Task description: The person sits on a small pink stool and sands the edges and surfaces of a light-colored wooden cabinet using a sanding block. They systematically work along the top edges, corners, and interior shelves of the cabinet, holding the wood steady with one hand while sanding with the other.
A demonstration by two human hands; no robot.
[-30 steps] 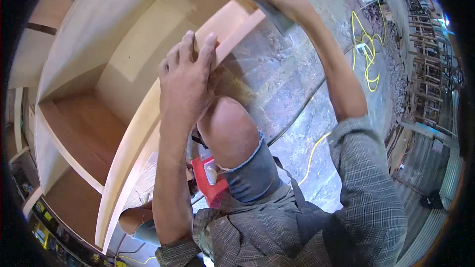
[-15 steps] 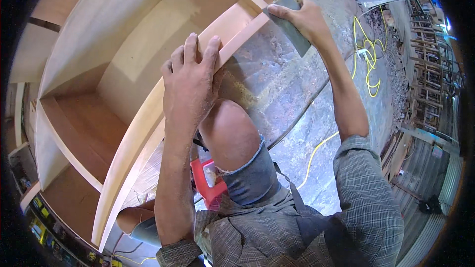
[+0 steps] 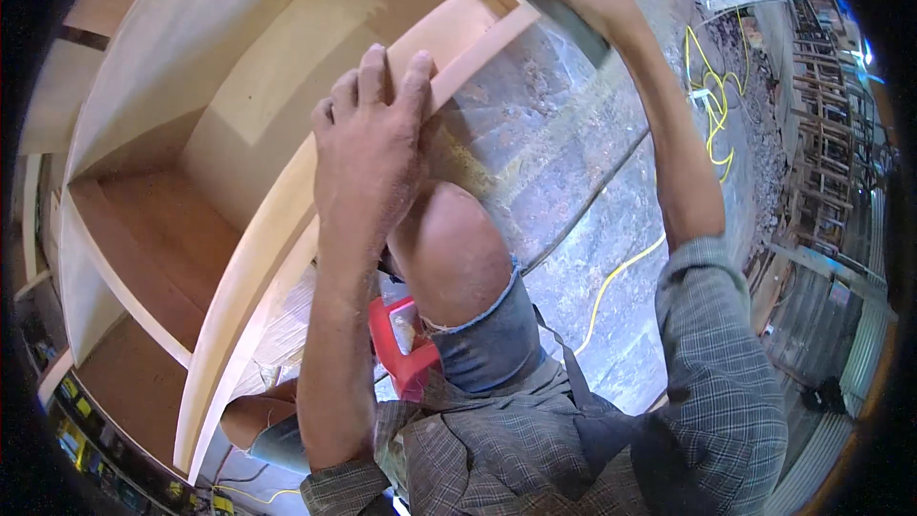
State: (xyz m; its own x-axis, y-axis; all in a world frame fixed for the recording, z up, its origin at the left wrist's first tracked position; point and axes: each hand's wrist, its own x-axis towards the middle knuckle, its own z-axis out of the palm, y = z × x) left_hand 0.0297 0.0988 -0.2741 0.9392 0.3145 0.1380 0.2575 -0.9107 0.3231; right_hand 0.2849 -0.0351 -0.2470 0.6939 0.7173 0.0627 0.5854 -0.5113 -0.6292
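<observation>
A pale wooden cabinet [image 3: 253, 124] with open compartments lies at the left, its front edged by a curved wooden strip [image 3: 244, 272]. My left hand [image 3: 368, 148] is wrapped over its wooden edge rail [image 3: 482, 55], fingers on top; the thumb is hidden. At the rail's far right corner, my right hand [image 3: 604, 2] grips a flat grey-green sanding block [image 3: 581, 36], thumb on the near side. The block is tilted against the end of the corner and slightly blurred. My bare knee [image 3: 454, 248] is below the rail, close to my left hand.
A red plastic object [image 3: 401, 349] is beside my knee. Yellow cord [image 3: 712, 134] and a dark cable [image 3: 592, 205] cross the dusty grey floor [image 3: 611, 296]. Wooden racks [image 3: 823, 124] stand at the far right. Wood dust lies below the rail.
My right hand has moved the sanding block upward and away along the corner. My left hand stays on the rail, and the view has shifted slightly.
</observation>
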